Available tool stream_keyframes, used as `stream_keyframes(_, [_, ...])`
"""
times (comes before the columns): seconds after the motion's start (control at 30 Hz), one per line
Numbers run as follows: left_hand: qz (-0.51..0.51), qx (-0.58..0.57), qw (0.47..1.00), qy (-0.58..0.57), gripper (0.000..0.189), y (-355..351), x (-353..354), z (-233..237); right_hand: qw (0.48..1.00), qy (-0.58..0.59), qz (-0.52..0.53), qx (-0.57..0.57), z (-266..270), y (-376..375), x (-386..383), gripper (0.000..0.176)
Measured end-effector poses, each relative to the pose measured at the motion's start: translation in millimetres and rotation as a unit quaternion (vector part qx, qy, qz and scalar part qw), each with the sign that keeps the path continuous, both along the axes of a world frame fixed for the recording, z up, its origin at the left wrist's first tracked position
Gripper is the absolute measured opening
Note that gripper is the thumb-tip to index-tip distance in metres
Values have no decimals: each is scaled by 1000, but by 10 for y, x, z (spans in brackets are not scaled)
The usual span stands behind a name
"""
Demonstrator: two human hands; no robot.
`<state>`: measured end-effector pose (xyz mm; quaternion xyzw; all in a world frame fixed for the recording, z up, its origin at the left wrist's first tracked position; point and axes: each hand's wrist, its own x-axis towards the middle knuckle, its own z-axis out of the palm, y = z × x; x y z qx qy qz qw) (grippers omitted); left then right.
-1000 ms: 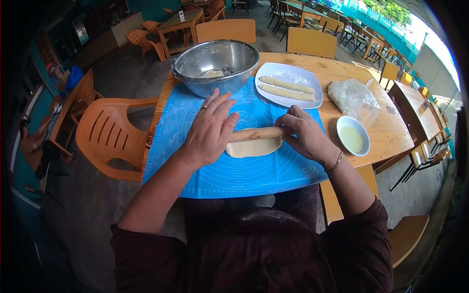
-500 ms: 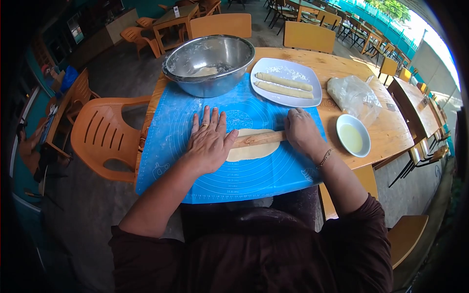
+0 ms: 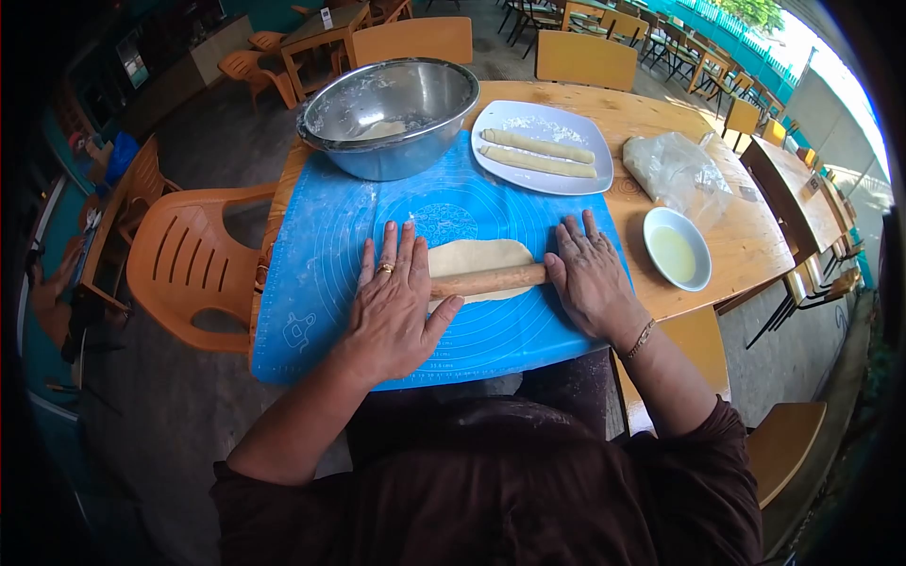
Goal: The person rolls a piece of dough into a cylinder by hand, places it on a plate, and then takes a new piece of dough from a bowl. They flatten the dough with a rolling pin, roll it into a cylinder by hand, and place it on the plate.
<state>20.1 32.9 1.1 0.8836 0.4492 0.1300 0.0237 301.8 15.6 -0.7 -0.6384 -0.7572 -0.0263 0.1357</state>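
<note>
A wooden rolling pin (image 3: 491, 280) lies across a flat oval sheet of dough (image 3: 479, 256) on the blue pastry mat (image 3: 321, 274). My left hand (image 3: 396, 300) rests on the pin's left end, its fingers stretched out flat and a ring on one of them. Over the right end lies my right hand (image 3: 592, 276), palm down with the fingers extended. Both ends of the pin are hidden under the hands. Beyond the dough, a white plate (image 3: 595, 123) holds two long dough rolls (image 3: 540, 155) and some flour.
A large steel bowl (image 3: 396, 162) with some dough inside stands at the mat's far left. On the right are a small bowl of pale liquid (image 3: 674, 255) and a clear plastic bag (image 3: 675, 174). An orange chair (image 3: 193, 274) stands left of the table.
Both hands and the rolling pin have moved nearer to me over the dough. My right hand has gone from curled fingers to stretched-out ones. The view has shifted slightly.
</note>
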Motion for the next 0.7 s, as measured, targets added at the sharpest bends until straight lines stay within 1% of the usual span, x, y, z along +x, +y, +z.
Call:
stream_keyframes(0.13, [-33, 13, 999, -26, 89, -132, -47, -19, 1000, 6, 18, -15, 75, -198, -4, 57])
stream_keyframes(0.2, [-40, 13, 999, -20, 90, -190, -67, 7, 999, 1, 22, -23, 64, -268, 2, 58])
stream_keyframes(0.27, [-46, 14, 999, -15, 90, -253, -87, 22, 998, -27, 46, 15, 27, -328, 27, 60])
stream_keyframes(0.5, [-60, 4, 998, -27, 91, -414, -125, 13, 996, -49, 61, 38, 59, -452, 9, 67])
stream_keyframes(0.57, [-58, -5, 998, -34, 91, -380, -114, 14, 997, -70, 40, 16, 82, -354, -31, 73])
stream_keyframes(0.6, [-39, -29, 998, -30, 91, -321, -99, 24, 997, -70, 41, 15, 95, -294, -52, 73])
stream_keyframes(0.67, [-2, -74, 997, -16, 92, -194, -57, 83, 995, -91, 0, -50, 148, -143, -92, 78])
stream_keyframes(0.7, [-2, -72, 997, -15, 92, -132, -44, 110, 995, -90, 0, -48, 191, -73, -117, 78])
